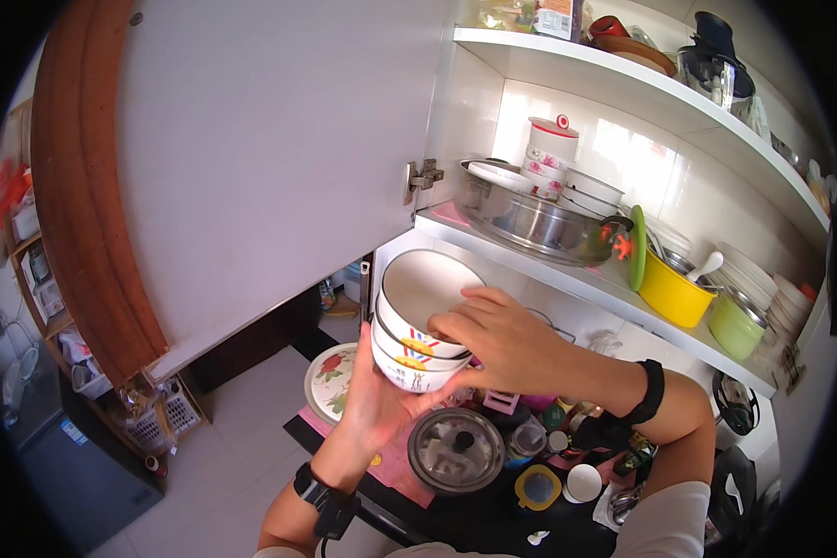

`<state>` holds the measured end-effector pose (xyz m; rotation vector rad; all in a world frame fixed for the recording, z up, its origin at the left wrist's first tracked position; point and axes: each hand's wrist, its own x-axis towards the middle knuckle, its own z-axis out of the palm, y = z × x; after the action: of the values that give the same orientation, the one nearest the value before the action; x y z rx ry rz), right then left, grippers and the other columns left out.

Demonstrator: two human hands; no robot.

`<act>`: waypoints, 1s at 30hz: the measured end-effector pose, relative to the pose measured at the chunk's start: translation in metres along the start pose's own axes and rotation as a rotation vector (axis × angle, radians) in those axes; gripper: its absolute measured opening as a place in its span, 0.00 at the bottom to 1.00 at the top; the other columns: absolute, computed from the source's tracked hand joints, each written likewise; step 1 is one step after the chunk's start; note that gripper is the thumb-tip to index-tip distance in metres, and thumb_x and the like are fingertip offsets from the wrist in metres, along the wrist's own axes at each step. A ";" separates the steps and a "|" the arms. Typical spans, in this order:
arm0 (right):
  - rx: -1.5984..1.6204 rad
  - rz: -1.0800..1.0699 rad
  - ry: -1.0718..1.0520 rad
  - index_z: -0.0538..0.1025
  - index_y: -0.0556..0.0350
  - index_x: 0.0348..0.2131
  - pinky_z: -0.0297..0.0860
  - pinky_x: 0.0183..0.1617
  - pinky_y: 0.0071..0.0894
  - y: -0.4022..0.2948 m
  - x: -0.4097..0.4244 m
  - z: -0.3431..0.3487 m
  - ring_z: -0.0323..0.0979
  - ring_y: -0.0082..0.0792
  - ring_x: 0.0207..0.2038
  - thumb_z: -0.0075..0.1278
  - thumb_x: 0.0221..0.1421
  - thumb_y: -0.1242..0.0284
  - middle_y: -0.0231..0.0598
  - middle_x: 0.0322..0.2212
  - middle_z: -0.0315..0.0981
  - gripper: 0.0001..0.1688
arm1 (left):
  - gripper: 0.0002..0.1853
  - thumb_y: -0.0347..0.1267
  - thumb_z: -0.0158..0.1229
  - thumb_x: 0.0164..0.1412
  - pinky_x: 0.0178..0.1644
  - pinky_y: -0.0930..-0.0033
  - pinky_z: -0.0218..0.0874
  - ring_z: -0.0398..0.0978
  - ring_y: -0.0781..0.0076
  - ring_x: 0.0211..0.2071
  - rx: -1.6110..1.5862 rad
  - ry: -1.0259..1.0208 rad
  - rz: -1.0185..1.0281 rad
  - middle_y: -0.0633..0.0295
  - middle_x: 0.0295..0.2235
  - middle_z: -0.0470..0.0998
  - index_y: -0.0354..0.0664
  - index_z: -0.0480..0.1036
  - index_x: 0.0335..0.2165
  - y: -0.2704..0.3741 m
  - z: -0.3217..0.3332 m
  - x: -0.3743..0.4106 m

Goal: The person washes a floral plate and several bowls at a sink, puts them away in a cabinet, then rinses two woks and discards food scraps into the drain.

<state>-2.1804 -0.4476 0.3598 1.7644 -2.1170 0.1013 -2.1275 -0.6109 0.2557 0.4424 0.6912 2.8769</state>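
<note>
A nested stack of white enamel-like bowls [403, 335] with dark rims and coloured printing on the sides is held in front of me. My left hand [383, 408] cups the stack from below, its thumb up along the left side. My right hand [492, 328] is at the right of the top bowl [422, 282], fingers bent over its rim and into it, thumb lower near the stack's base. That top bowl tilts, and its visible inside holds nothing. My right fingers partly hide the bowls' right side.
A cabinet door [272, 139] stands open at left. On the shelf [530, 254] are a large steel pot [530, 227], stacked bowls [589, 192], a yellow container [676, 293] and a green one [738, 324]. Below, a lidded pot [457, 453] and jars crowd the black counter [474, 526].
</note>
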 end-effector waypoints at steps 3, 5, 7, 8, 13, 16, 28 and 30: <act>0.025 -0.010 0.130 0.69 0.58 0.37 0.61 0.47 0.38 0.014 -0.007 0.002 0.66 0.44 0.39 0.61 0.36 0.61 0.39 0.32 0.70 0.30 | 0.37 0.60 0.28 0.60 0.51 0.53 0.63 0.64 0.57 0.52 0.088 -0.018 0.026 0.56 0.53 0.62 0.46 0.55 0.56 0.010 0.012 0.013; -0.059 -0.074 0.245 0.68 0.55 0.33 0.59 0.44 0.37 0.020 -0.006 -0.003 0.65 0.40 0.34 0.59 0.34 0.65 0.37 0.27 0.67 0.25 | 0.38 0.61 0.28 0.59 0.50 0.52 0.64 0.64 0.56 0.53 0.149 -0.065 0.038 0.54 0.53 0.62 0.46 0.54 0.56 0.020 0.019 0.028; -0.154 -0.083 0.299 0.68 0.55 0.33 0.59 0.44 0.36 0.027 -0.005 -0.015 0.65 0.39 0.34 0.58 0.34 0.65 0.36 0.27 0.66 0.24 | 0.38 0.62 0.28 0.59 0.48 0.52 0.66 0.63 0.55 0.53 0.223 -0.109 0.063 0.54 0.53 0.63 0.47 0.55 0.56 0.030 0.032 0.046; -0.182 -0.079 0.345 0.68 0.54 0.31 0.59 0.43 0.37 0.029 -0.004 -0.025 0.65 0.38 0.33 0.58 0.34 0.66 0.36 0.26 0.65 0.22 | 0.39 0.62 0.28 0.59 0.48 0.53 0.67 0.63 0.54 0.53 0.242 -0.128 0.089 0.52 0.54 0.61 0.46 0.53 0.57 0.034 0.040 0.054; -0.430 -0.085 0.523 0.68 0.54 0.30 0.59 0.41 0.36 0.057 0.005 -0.066 0.65 0.38 0.33 0.57 0.35 0.67 0.35 0.26 0.65 0.20 | 0.43 0.61 0.31 0.58 0.56 0.55 0.59 0.61 0.49 0.54 0.262 -0.340 0.151 0.46 0.54 0.58 0.38 0.47 0.58 0.054 0.074 0.103; -0.469 -0.054 0.587 0.67 0.54 0.30 0.59 0.41 0.35 0.080 0.017 -0.081 0.66 0.38 0.33 0.58 0.35 0.69 0.35 0.25 0.65 0.19 | 0.42 0.60 0.34 0.59 0.55 0.56 0.59 0.65 0.50 0.51 0.256 -0.268 0.201 0.42 0.51 0.61 0.38 0.45 0.58 0.056 0.090 0.117; -0.827 0.082 0.355 0.68 0.52 0.30 0.59 0.39 0.32 0.185 0.056 -0.066 0.69 0.34 0.33 0.60 0.34 0.73 0.33 0.23 0.69 0.19 | 0.39 0.61 0.29 0.59 0.48 0.57 0.65 0.72 0.56 0.44 0.474 0.038 -0.018 0.50 0.49 0.68 0.37 0.61 0.49 0.013 -0.028 0.032; -0.751 0.175 0.321 0.69 0.52 0.31 0.60 0.40 0.34 0.193 0.071 -0.063 0.70 0.36 0.34 0.61 0.33 0.72 0.35 0.25 0.71 0.21 | 0.39 0.61 0.28 0.60 0.47 0.57 0.65 0.72 0.56 0.43 0.508 0.111 -0.043 0.50 0.47 0.69 0.37 0.62 0.47 0.011 -0.054 0.007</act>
<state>-2.3601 -0.4551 0.4773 1.0435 -1.7417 -0.3069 -2.1519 -0.6418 0.2166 0.3178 1.4397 2.6760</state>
